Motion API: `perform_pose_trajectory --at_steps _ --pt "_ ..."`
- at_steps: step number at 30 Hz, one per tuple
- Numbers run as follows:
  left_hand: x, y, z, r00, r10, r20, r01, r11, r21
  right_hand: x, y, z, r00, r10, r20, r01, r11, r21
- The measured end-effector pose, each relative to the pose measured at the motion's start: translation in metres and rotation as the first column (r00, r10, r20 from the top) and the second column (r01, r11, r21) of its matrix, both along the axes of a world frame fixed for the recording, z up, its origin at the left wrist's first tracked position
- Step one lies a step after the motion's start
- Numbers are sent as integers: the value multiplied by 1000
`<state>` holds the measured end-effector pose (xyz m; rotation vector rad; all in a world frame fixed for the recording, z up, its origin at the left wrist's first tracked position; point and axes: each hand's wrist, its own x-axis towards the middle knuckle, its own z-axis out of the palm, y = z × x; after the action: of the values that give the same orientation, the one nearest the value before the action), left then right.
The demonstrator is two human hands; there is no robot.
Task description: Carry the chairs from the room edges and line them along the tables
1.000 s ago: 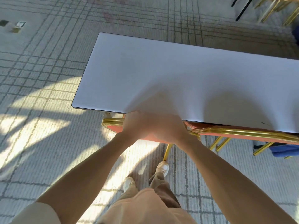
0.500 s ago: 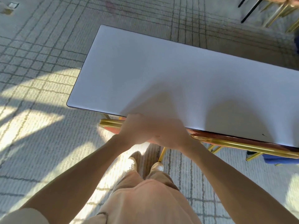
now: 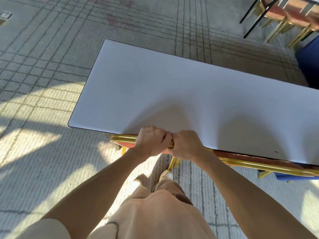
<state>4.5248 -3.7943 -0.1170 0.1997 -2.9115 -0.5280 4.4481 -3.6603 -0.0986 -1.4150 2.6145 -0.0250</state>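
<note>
A chair with a gold frame and red cushion [image 3: 124,141] stands at the near edge of the white table [image 3: 172,87], its seat hidden under the tabletop. My left hand [image 3: 151,141] and my right hand [image 3: 186,144] grip the top rail of its back side by side, knuckles touching. To the right, a second gold-and-red chair [image 3: 262,163] is lined up along the same table edge.
Patterned grey carpet lies all around, sunlit at the left. More gold-framed chairs [image 3: 290,16] and black table legs [image 3: 255,16] stand at the far right. Blue fabric [image 3: 309,61] shows at the right edge. A floor box [image 3: 5,15] sits at the far left.
The chair has gone further in under the table's near edge, with both hands still gripping its back rail. My view has shifted left and back.
</note>
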Motion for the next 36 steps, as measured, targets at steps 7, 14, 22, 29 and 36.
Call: perform_pose_trajectory --at_steps 7,14,22,29,36 --pt "8 -4 -31 998 -61 7 61 998 -26 8 -1 -18 1000 26 15 -28 994 107" --pt "7 -2 -46 999 -5 53 6 1000 -23 0 1 -36 995 28 93 -37 994 103" --pt "11 7 -37 997 12 81 -19 997 81 9 11 -38 999 31 41 -31 1000 -4" --pt "2 1 -21 955 -69 287 78 997 -18 3 14 -21 913 -95 396 54 992 112" --pt "-49 27 21 981 -63 182 27 981 194 -20 78 15 655 -307 691 506 857 -99"
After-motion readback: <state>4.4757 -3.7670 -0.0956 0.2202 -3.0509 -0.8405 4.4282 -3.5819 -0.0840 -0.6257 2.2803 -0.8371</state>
